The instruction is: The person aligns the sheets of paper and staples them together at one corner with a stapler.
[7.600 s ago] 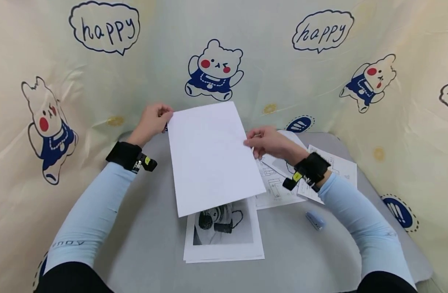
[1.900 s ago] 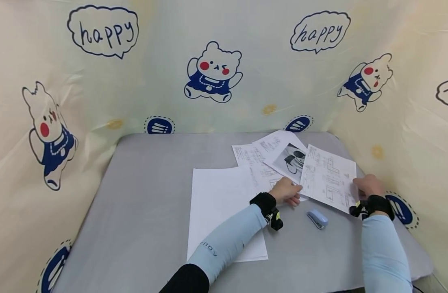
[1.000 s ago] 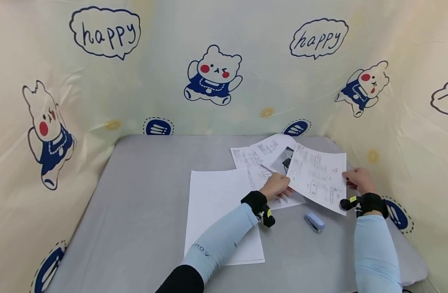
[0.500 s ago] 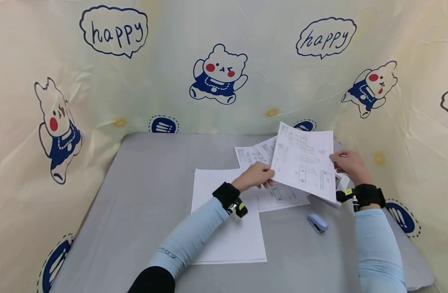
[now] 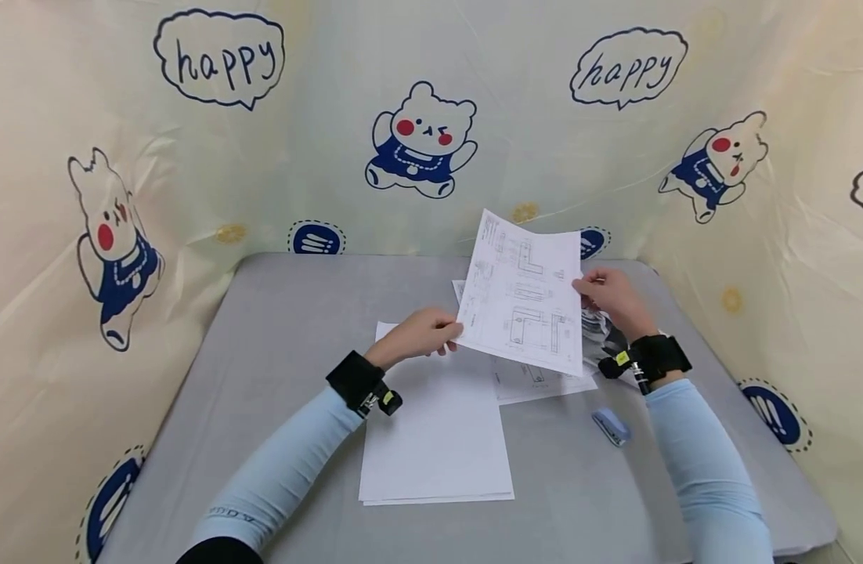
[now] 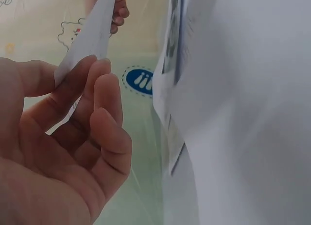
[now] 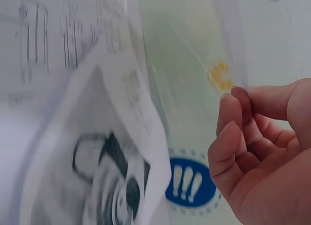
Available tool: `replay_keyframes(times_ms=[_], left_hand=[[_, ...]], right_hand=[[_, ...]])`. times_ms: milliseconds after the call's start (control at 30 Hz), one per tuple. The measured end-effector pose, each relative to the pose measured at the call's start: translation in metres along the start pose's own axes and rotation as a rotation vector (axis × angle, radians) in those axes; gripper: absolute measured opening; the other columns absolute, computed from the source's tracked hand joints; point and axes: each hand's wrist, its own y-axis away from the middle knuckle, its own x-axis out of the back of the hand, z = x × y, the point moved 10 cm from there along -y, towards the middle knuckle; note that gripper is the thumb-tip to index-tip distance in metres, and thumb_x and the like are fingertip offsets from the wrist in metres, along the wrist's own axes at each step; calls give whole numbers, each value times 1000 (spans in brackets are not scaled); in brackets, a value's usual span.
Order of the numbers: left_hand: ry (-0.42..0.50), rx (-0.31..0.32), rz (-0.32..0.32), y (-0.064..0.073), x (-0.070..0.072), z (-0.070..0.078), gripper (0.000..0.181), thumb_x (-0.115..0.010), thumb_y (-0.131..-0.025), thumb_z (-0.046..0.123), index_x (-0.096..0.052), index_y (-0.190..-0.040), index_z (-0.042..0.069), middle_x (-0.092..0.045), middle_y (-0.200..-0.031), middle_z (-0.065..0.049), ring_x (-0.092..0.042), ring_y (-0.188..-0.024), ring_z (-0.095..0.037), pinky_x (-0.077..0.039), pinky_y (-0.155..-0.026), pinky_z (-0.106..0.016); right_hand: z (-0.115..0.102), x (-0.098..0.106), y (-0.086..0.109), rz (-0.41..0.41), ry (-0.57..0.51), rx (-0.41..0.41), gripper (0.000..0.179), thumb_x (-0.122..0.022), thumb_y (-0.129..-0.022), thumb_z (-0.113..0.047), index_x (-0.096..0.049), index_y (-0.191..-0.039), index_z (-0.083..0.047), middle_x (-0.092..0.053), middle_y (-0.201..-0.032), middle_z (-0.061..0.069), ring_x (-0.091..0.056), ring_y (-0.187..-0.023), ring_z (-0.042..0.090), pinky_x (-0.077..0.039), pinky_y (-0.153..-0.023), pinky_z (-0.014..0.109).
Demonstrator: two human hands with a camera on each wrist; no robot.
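Both hands hold up a sheet of paper printed with line drawings (image 5: 526, 294), tilted above the table. My left hand (image 5: 420, 333) pinches its lower left edge; in the left wrist view, thumb and fingers of that hand (image 6: 73, 123) meet on the paper (image 6: 90, 35). At the opposite edge, my right hand (image 5: 615, 298) pinches the sheet between thumb and fingertips, which the right wrist view shows on the hand (image 7: 262, 137). Below and to the left lies a stack of paper with a blank white top (image 5: 435, 439), partly under the left forearm.
Behind the held sheet, another drawing sheet (image 5: 544, 384) and a photo printout (image 5: 595, 325) lie on the grey table (image 5: 283, 329), partly covered. A light blue stapler (image 5: 611, 427) sits right of the stack. A patterned curtain (image 5: 530, 117) rises behind the table.
Earlier, both hands held a blank sheet, which then lay on the stack. Since then they have lifted the drawing sheet off the papers at the right and carried it left.
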Motion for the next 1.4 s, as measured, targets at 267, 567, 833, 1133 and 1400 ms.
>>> replay_keyframes(times_ms=[267, 567, 833, 1133, 1400], left_hand=[[-11, 19, -29, 31, 19, -20, 32, -52, -98, 25, -74, -82, 8, -73, -86, -9, -66, -79, -32, -45, -59, -27], [-65, 20, -189, 68, 9, -50, 36, -59, -97, 29, -69, -68, 9, -72, -76, -11, -43, -57, -11, -33, -55, -23], [-37, 51, -267, 107, 11, -82, 37, -61, -97, 28, -73, -70, 5, -67, -69, -23, -37, -49, -9, -24, -49, -22], [-25, 100, -298, 118, 7, -92, 34, -62, -96, 26, -74, -70, 8, -66, -60, -7, -46, -47, -11, -31, -47, -21], [-26, 181, -315, 125, 3, -97, 32, -64, -94, 24, -73, -69, 6, -67, -60, -4, -50, -45, -10, -35, -44, -20]], right_hand=[[-21, -32, 2, 2, -30, 45, 33, -62, -96, -35, -58, -106, -4, -62, -97, 13, -61, -84, 31, -52, -66, 29], [-23, -84, 6, -65, -48, 88, 23, -62, -96, -28, -56, -101, -5, -62, -85, 7, -62, -76, 27, -51, -62, 29], [-42, -138, 11, -156, -12, 148, 20, -63, -95, -23, -57, -96, -4, -62, -79, 9, -64, -70, 28, -51, -60, 35], [-42, -170, 7, -195, 61, 161, 16, -64, -94, -22, -57, -93, -7, -63, -80, 10, -62, -67, 22, -48, -57, 31], [-48, -184, 7, -195, 130, 206, 17, -65, -93, -23, -57, -89, -8, -60, -76, 6, -57, -63, 17, -41, -51, 25]])
